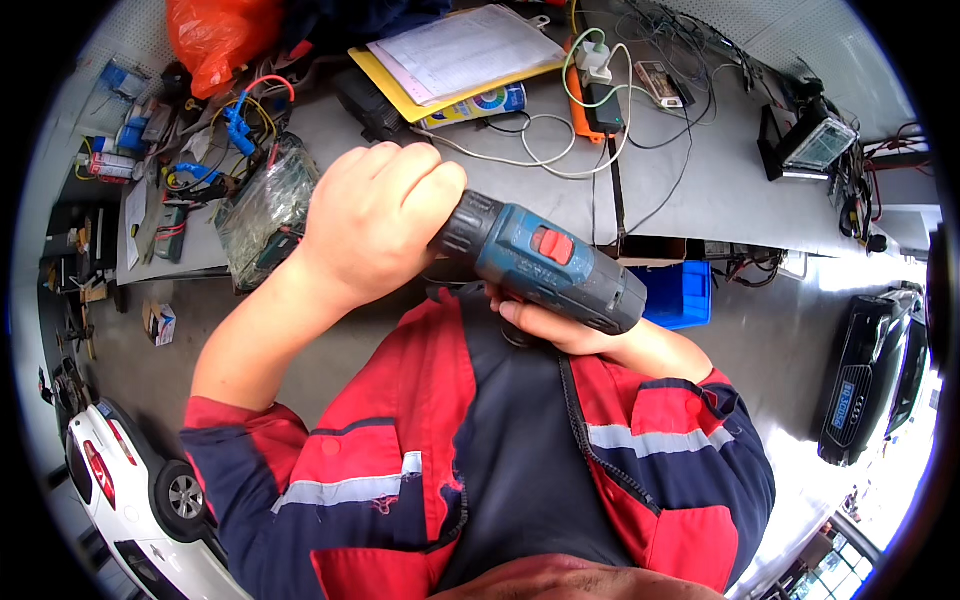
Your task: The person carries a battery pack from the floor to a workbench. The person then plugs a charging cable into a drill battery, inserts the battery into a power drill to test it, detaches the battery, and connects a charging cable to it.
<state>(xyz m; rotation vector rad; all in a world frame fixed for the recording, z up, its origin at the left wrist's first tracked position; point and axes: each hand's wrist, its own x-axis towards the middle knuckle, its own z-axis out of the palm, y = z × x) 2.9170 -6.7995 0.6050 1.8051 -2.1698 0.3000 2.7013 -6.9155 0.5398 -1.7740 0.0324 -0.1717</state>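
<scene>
A blue and black cordless drill (555, 270) with a red switch on top is held at chest height, its front end toward the upper left. My left hand (375, 215) is closed around the drill's front end, hiding the tip and whatever may be in the chuck. My right hand (555, 325) grips the handle beneath the body, most of it hidden by the drill. A bag of clear crumpled plastic with tools (262, 215) lies on the bench beyond my left wrist.
The grey bench (690, 180) holds a yellow clipboard (410, 85), an orange-and-black power strip (590, 110), cables, a lamp (805, 140), tool clutter and an orange bag (220, 40). A blue bin (685, 295) is beneath. Cars (140, 480) (860, 375) stand either side.
</scene>
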